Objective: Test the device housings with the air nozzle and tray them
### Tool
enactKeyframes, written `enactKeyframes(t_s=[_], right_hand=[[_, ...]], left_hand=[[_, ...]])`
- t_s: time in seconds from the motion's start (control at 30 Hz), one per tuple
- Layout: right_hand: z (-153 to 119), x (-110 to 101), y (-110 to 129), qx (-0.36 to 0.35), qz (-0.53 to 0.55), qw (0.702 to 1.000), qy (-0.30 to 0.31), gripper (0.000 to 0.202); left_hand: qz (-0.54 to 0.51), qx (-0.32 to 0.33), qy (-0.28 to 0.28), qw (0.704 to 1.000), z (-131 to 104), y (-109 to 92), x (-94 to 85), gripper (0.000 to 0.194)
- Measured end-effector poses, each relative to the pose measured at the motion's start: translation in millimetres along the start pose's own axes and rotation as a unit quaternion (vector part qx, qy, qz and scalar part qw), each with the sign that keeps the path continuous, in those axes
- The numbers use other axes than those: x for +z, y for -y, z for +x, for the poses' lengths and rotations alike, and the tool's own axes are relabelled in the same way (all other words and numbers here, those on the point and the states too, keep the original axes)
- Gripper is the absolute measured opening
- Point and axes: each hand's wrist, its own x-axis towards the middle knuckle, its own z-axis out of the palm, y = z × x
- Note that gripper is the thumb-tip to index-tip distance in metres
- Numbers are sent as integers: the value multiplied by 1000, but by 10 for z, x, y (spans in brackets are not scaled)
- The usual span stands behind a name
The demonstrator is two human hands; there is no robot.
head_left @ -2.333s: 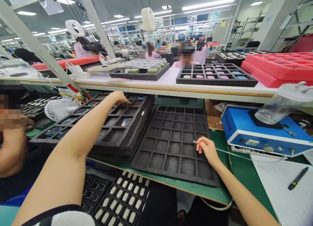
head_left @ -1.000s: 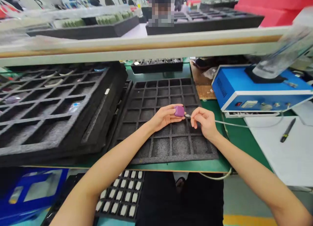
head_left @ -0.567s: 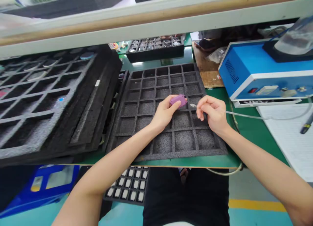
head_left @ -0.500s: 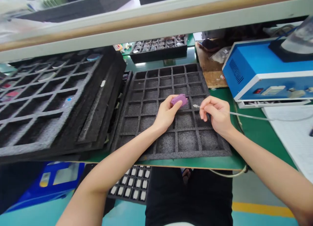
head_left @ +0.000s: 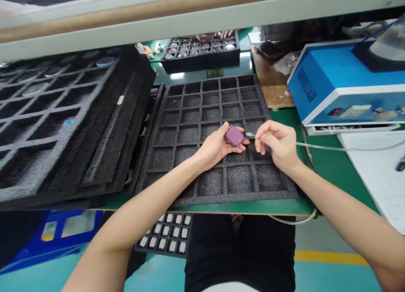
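My left hand (head_left: 215, 148) holds a small purple case (head_left: 234, 136) with rounded corners, lying face up across the fingers with the thumb at its upper left edge. In a pinch, my right hand (head_left: 276, 142) grips a clear thin tube (head_left: 329, 148) whose pale nozzle tip (head_left: 250, 135) sticks out to the left. That tip points at the right side of the purple case; whether the two touch I cannot tell. Both hands are above a dark grey foam tray (head_left: 240, 195) divided into square compartments.
Stacked foam trays (head_left: 104, 127) rise at the left. A blue machine (head_left: 341, 81) stands at the right, with papers (head_left: 373, 165) before it. Farther back, another person's hand (head_left: 224, 33) is over a filled tray (head_left: 202, 60). A shelf edge (head_left: 190, 24) crosses above.
My left hand has turned and opened out under the purple case, which now shows its broad face. The nozzle tip stays close to its right side. The camera view has shifted slightly.
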Motion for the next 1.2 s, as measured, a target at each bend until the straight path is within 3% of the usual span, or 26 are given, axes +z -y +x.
enactKeyframes(t_s=[0.1, 0.43, 1.2], right_hand=[[8, 7, 1, 5, 3, 1000, 6, 11], [45, 0, -56, 4, 30, 1000, 7, 11], [43, 14, -54, -16, 32, 999, 10, 14]], left_hand=[[-25, 11, -4, 1000, -17, 6, 17, 36], [-49, 55, 57, 996, 15, 66, 13, 24], [-4, 53, 55, 997, 34, 66, -13, 25]])
